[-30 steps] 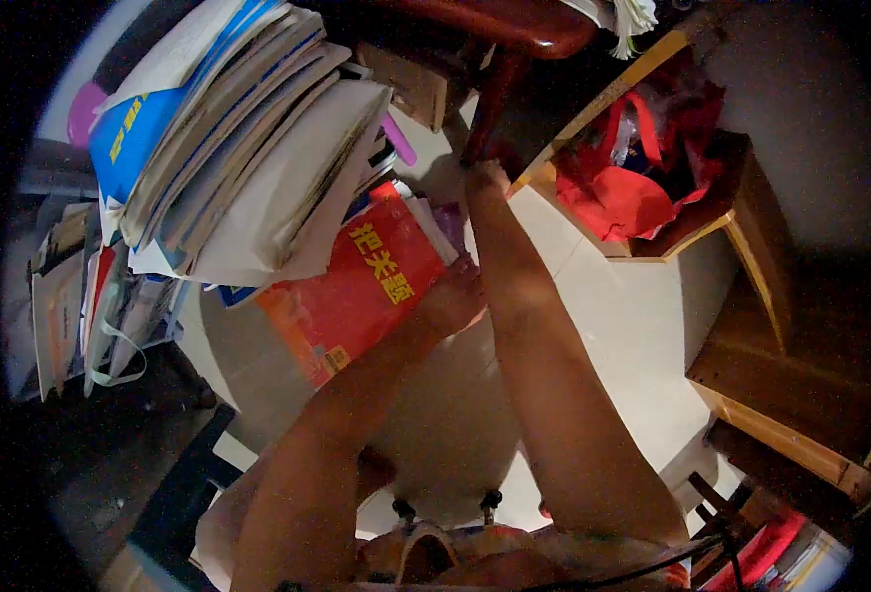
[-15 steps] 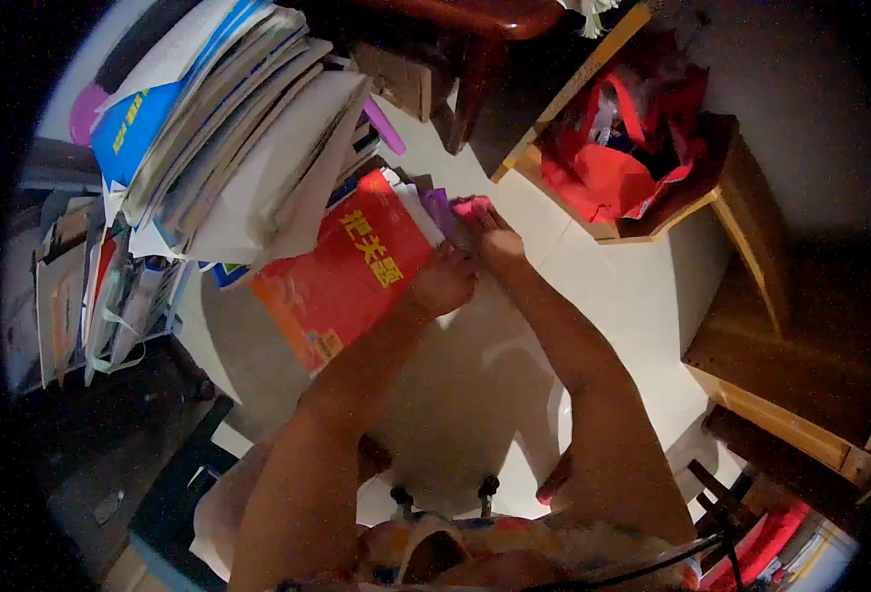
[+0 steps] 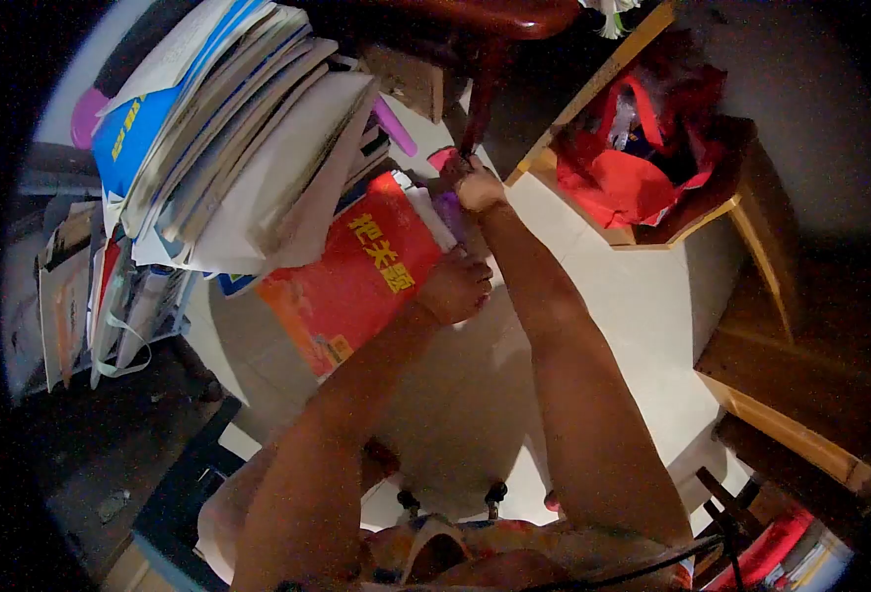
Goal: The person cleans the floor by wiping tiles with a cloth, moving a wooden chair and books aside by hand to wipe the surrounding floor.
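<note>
A red book (image 3: 361, 271) with yellow lettering lies on the pale floor. My left hand (image 3: 458, 286) rests by its right edge, fingers curled; whether they hold anything is hidden. Farther out, my right hand (image 3: 481, 187) is closed around the near end of a small pink object (image 3: 445, 159), too blurred to name, close to a dark wooden leg. Between the hands and the book lies a purple item (image 3: 449, 207), partly in shadow. White paper edges (image 3: 423, 205) show along the book's upper right side.
A tall leaning stack of books and papers (image 3: 248, 148) stands left, overlapping the red book. Beside it are upright folders (image 3: 80, 296). At right, a red bag (image 3: 628, 183) sits in a wooden frame (image 3: 643, 237). A dark wooden seat (image 3: 494, 15) is at the top.
My right hand has moved up and away with the pink object, towards the wooden leg. My left hand has shifted slightly to the right, and the gap between my hands has widened.
</note>
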Available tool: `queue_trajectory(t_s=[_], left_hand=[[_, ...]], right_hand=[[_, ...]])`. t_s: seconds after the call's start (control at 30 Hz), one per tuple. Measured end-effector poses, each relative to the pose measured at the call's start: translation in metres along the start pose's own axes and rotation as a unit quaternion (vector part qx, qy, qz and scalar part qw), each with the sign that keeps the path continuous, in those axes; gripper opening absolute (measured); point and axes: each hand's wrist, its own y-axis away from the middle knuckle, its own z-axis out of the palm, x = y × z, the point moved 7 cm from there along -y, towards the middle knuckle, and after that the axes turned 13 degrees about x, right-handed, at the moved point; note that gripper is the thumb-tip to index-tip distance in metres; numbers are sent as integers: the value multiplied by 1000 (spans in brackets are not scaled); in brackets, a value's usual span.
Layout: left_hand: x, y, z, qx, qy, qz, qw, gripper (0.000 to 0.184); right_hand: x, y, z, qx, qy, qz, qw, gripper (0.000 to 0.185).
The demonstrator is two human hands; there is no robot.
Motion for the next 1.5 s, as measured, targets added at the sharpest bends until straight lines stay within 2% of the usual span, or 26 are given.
queue_trajectory(t_s=[0.07,0.2,0.27,0.37,0.47,0.53,0.6,0.63,0.73,0.8,0.87,0.93,1.0,1.07,1.13,1.17,1.2,1.23,1.27,1.3,1.4,1.5], left_hand=[[-1,1,2,4,6,2,1000,19],[-4,1,5,7,13,7,1000,19],[-4,2,8,6,1,8,1000,20],[-2,1,11,0,-27,3,1000,22],[-5,3,18,8,-27,-10,1000,23],[-12,9,45,38,-26,-28,999,23],[-3,-2,6,-2,-13,-15,1000,22],[1,-5,-7,-22,-6,-8,1000,21],[-15,-1,39,30,-24,8,999,23],[-14,2,37,56,-30,12,998,25],[-6,0,15,44,-24,5,999,27],[2,-4,-11,0,-11,-11,1000,30],[1,-3,-3,12,-31,-9,999,31],[-2,-2,2,29,-44,-6,999,31],[-2,-2,0,48,-47,1,998,30],[-2,-1,2,35,-48,8,998,29],[0,-1,3,22,-47,14,999,28],[2,-1,3,9,-47,21,999,27],[2,-3,-3,6,-39,15,999,27],[4,-4,-11,4,-31,9,999,26],[3,-5,-11,14,-24,7,1000,25],[3,-4,-16,36,-6,5,999,25]], right_hand=[[0,-6,4,-53,20,-2,998,47],[-4,-3,-5,-224,49,21,973,46],[-5,1,-8,-214,47,18,975,45],[17,35,21,13,29,-22,999,45],[19,62,21,8,-104,22,994,43],[10,71,-10,21,-173,23,984,44],[-1,85,-42,34,-242,26,969,46],[-2,96,-44,38,-241,44,969,46],[-10,123,-60,51,-237,80,967,45],[-7,145,-69,-43,-406,271,871,43],[-9,171,-71,-70,-454,309,833,40],[-6,208,-58,-32,-397,204,894,38],[-5,235,-50,-52,-439,222,869,35],[4,248,-49,-70,-421,213,879,33],[12,241,-71,-84,-343,180,918,33],[28,230,-78,-13,-464,331,821,32],[42,209,-87,58,-561,466,682,31],[55,201,-82,127,-629,575,507,31],[72,176,-94,151,-464,465,739,35],[75,151,-103,162,-256,311,901,41],[81,110,-80,127,-54,282,949,42],[70,91,-50,-31,115,212,970,42]])
